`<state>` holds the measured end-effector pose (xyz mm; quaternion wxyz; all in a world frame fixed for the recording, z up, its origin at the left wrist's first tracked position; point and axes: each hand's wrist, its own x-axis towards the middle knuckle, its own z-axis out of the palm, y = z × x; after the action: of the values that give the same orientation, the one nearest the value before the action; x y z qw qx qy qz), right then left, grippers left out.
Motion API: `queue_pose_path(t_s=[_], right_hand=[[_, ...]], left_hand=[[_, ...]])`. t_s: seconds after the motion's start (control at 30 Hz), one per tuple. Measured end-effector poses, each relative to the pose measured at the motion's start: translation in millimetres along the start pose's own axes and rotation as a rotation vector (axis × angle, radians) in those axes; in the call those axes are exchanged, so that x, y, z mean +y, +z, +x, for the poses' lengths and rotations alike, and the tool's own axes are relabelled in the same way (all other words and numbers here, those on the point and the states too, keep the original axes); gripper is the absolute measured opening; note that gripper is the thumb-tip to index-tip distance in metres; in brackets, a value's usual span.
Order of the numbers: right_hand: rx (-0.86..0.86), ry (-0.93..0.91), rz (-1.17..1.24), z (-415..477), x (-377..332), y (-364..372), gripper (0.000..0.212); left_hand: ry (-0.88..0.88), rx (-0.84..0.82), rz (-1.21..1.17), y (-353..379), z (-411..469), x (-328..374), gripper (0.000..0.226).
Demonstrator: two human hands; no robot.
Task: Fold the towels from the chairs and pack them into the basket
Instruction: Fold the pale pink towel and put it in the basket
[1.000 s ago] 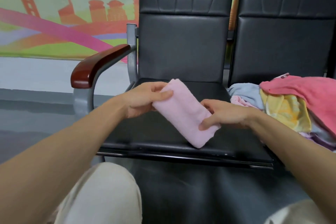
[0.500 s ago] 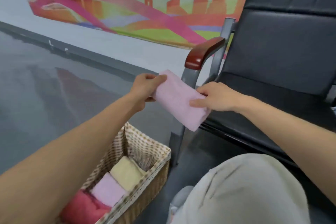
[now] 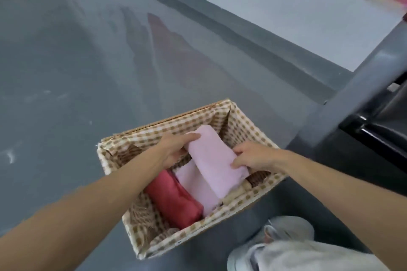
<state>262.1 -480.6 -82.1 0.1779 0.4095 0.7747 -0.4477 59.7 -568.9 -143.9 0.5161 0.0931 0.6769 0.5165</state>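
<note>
Over the basket (image 3: 167, 124), a folded pink towel (image 3: 214, 160) is gripped at either end by the left hand (image 3: 174, 149) and the right hand (image 3: 253, 156), fingers curled round it. Beneath, a red towel (image 3: 176, 200) and a second pink towel (image 3: 198, 187) are partly hidden.

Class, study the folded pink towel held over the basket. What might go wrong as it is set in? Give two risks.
The pink towel hangs slanted across the packed pale pink towel and may land askew on it, not beside it.
The left hand and right hand grip only its edges, so the fold may spring open in the basket on release.
</note>
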Motion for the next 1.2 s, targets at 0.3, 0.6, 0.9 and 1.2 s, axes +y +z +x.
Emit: queue_pose_path(t_s=[0.3,0.6,0.9,1.2], right_hand=[[-0.242,0.069,-0.232,104.7,25.3,73.0,0.035],[-0.081,-0.007,-0.518,86.9,13.4,54.9,0.028],[0.372,-0.013,-0.51,-90.5,19.1,-42.9,0.026],[0.828,0.267,-0.279,-339.5,138.0,-109.0,0.007]], left_hand=[[-0.179,0.298,0.119,-10.1,65.5,-99.0,0.038],[0.006,0.204,0.769,-4.4,47.3,-91.8,0.053],[0.623,-0.278,0.944,100.2,-70.8,34.5,0.031],[1.035,-0.758,0.945,303.8,-236.8,102.8,0.009]])
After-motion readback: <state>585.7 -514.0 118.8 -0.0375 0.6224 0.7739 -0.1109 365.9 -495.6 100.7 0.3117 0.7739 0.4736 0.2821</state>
